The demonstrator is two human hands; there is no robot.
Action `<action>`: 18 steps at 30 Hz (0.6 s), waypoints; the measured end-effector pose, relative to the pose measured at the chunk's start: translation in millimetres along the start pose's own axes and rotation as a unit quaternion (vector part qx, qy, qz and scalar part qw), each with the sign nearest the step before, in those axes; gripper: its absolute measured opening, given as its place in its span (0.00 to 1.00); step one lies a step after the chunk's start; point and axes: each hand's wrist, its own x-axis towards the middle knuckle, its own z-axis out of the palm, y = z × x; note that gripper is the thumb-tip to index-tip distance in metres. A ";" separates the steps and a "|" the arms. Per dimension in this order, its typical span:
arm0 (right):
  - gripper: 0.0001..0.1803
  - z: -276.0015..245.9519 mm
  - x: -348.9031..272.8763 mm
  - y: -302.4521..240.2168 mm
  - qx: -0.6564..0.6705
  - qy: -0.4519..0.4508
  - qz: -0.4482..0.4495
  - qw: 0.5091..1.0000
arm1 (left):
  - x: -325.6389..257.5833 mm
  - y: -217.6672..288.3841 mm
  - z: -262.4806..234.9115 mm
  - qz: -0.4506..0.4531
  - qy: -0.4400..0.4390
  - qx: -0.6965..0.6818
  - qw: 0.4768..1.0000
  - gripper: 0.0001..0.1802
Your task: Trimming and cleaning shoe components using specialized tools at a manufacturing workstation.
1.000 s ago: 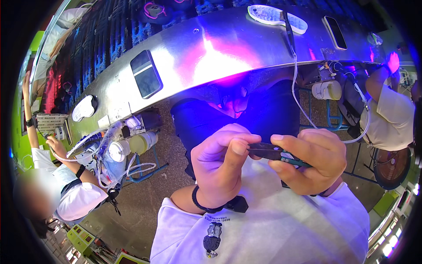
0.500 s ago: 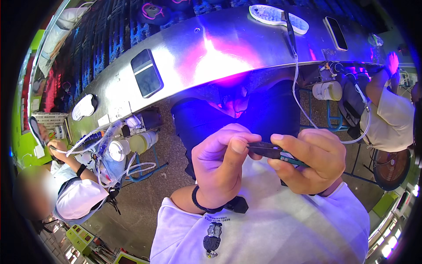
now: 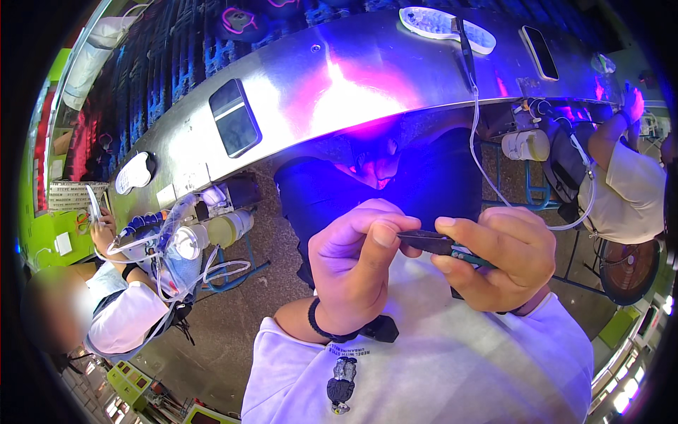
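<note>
In front of my chest I hold a small dark tool [image 3: 432,243] with a flat blackish front part and a teal handle; its exact kind is hard to make out. My right hand [image 3: 501,254] is closed round the teal end, thumb and fingers pressing on it. With thumb and forefinger, my left hand [image 3: 360,261] pinches at the dark tip. Whether something tiny sits in that pinch is hidden by the fingers. Beyond my lap, a white shoe sole [image 3: 438,27] lies on the metal table [image 3: 282,85], with a black pen-like tool [image 3: 465,48] on a pale tube resting across it.
A phone [image 3: 235,119] and another sole [image 3: 135,173] lie on the table's left part; a second phone [image 3: 541,53] is at far right. Lidded jars [image 3: 229,228] and looped tubes hang below the edge. Co-workers sit on both sides, the left one [image 3: 131,311] holding a sole.
My hands and the tool stay almost still. At the left, the co-worker's hand and the sole in it have shifted slightly to the right and turned.
</note>
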 end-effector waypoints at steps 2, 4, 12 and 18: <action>0.19 0.6 -0.8 1.7 0.012 0.001 -0.001 1.000 | 0.2 -1.2 -0.9 0.000 -0.001 -0.002 1.000 0.13; 0.18 -1.0 -0.9 2.3 0.010 -0.005 0.005 1.000 | 1.1 -2.1 -2.0 0.005 -0.007 0.014 1.000 0.13; 0.21 -11.5 -10.0 15.5 0.027 0.122 0.027 0.992 | 2.8 -0.7 2.5 0.006 -0.024 0.070 0.997 0.14; 0.14 21.0 -29.7 87.2 0.441 0.241 0.353 0.789 | 1.6 4.3 2.7 -0.023 -0.060 0.008 0.998 0.14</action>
